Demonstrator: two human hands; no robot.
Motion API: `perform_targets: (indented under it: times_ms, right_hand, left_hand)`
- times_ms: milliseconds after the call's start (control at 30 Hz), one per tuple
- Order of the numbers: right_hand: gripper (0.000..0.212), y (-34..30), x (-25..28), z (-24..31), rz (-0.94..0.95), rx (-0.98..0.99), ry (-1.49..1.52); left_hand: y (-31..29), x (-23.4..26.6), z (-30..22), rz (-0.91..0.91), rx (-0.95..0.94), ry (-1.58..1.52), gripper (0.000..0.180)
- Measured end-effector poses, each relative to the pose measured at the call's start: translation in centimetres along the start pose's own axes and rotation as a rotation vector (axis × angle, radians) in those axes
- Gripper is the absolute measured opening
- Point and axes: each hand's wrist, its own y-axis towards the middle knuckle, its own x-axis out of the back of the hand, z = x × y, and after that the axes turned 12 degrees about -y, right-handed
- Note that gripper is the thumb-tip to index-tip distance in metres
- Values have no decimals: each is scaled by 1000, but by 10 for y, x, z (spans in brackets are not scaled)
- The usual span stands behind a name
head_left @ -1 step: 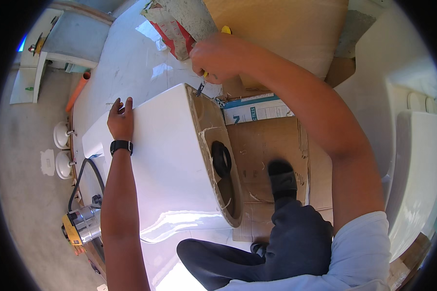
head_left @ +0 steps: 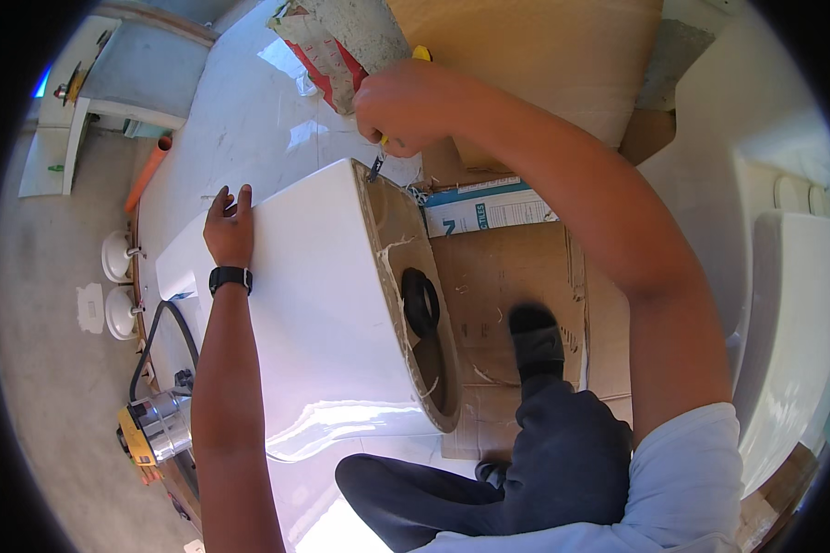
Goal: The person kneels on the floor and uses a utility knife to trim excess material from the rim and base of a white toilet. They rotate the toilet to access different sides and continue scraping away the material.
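So we've got a black wristband [head_left: 231, 278] strapped right behind our left hand [head_left: 228, 229], kinda watch-like, with a small paler bit on its edge. Bare forearm from there on down. Behind our right hand [head_left: 398, 109] it's bare too, past the elbow, up to a loose, whitish short sleeve [head_left: 687, 465]. Well below that hand we're wearing dark, baggy trousers [head_left: 572, 442] and black slip-on footwear [head_left: 538, 348] with a faint lighter marking.

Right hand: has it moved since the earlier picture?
Yes, the right hand has shifted slightly left against the white ceramic fixture, which stayed put.
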Motion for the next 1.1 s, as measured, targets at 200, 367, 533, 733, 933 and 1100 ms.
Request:
perform_targets:
  times_ms: [200, 367, 533, 733, 933, 1100]
  right_hand:
    - [14, 31, 12, 0, 69, 54, -17]
    - [16, 54, 9, -6, 126, 63, -75]
    - [22, 73, 3, -12, 284, 36, -75]
    - [15, 65, -1, -14, 220, -1, -34]
    - [15, 72, 13, -1, 155, 103, -88]
    - [12, 77, 15, 3, 183, 96, -116]
  left_hand:
    - [-1, 0, -1, 5, 16, -17, 68]
    - [3, -3, -2, 2, 3, -30, 68]
    - [2, -2, -7, 2, 10, -4, 68]
    - [2, -2, -7, 3, 13, -9, 68]
    - [2, -2, -8, 11, 24, -9, 67]
    - [2, -2, -9, 6, 8, -17, 68]
